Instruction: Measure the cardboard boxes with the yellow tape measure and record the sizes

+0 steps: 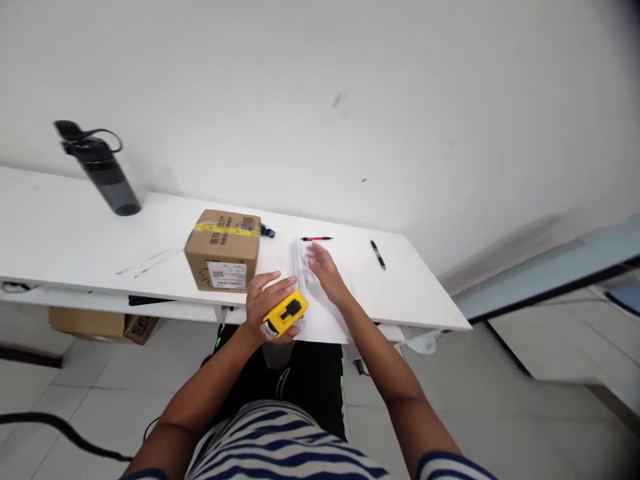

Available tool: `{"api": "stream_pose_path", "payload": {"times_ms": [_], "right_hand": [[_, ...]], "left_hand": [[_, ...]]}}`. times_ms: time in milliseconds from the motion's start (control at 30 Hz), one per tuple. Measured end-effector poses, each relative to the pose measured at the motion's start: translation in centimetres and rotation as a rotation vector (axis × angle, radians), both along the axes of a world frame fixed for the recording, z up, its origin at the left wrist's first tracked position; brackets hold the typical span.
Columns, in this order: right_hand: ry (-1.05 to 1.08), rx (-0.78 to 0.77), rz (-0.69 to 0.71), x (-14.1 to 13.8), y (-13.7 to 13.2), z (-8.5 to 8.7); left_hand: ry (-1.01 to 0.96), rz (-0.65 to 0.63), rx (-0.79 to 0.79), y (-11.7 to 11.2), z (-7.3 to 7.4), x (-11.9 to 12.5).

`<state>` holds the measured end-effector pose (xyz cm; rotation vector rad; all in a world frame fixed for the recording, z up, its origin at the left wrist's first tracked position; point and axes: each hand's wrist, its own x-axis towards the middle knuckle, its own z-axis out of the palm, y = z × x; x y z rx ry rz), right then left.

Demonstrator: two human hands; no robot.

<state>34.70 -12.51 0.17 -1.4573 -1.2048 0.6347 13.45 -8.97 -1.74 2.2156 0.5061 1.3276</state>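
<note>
My left hand (259, 300) is closed around a yellow tape measure (286, 312), held at the front edge of the white desk. The tape measure has a black part on its upper face and a metal clip. My right hand (324, 268) hovers over or rests on white sheets of paper (320, 317); its fingers are apart and somewhat blurred, and I see nothing in them. A red and black pen (317, 238) lies just beyond that hand. Left of the paper, close to my left hand, sits a taped cardboard box (223, 247) with a white label.
A dark water bottle (107, 173) stands on the desk (415, 287) at the left. To the right lies a black pen (378, 255). A small dark object (268, 231) is behind the taped box. Another cardboard box (87, 323) is under the desktop. A wall rises behind.
</note>
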Motion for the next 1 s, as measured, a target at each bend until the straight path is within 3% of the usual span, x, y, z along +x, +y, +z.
{"api": "stream_pose_path", "payload": {"times_ms": [67,133,233,300,367,467,533,633,733,867,1000], "right_hand": [[0.118,-0.013,0.529,-3.1,-1.7,2.0],[0.094,0.028,0.692,-6.4,-2.8,3.9],[0.057,0.130,0.527,-10.7,-2.0,6.7],[0.038,0.162,0.428,-12.4,0.1,8.5],[-0.031,0.170,0.396,-13.2,3.2,9.9],[-0.237,0.174,0.343,-13.3,8.4,10.9],[-0.392,0.128,0.337,-13.3,11.3,10.9],[-0.601,0.031,0.339,-13.9,13.6,10.7],[-0.764,-0.042,0.340,-14.3,13.8,11.2],[-0.836,-0.098,0.347,-13.7,12.5,12.2],[-0.819,-0.164,0.322,-11.1,10.1,12.4]], "left_hand": [[-0.034,0.086,-0.009,-0.5,2.2,-1.4],[-0.074,0.196,-0.002,-0.6,4.7,-2.5],[-0.187,0.337,0.029,0.2,7.7,-4.4],[-0.274,0.404,0.032,1.8,8.6,-6.2],[-0.307,0.478,-0.035,4.1,8.5,-8.1],[-0.237,0.554,-0.292,7.6,6.9,-10.3],[-0.240,0.462,-0.464,9.3,5.6,-10.7],[-0.337,0.218,-0.623,10.2,4.3,-10.0],[-0.395,0.185,-0.669,9.8,4.3,-9.3],[-0.367,0.302,-0.598,9.2,5.0,-9.3],[-0.305,0.393,-0.507,9.4,5.2,-9.4]]}}
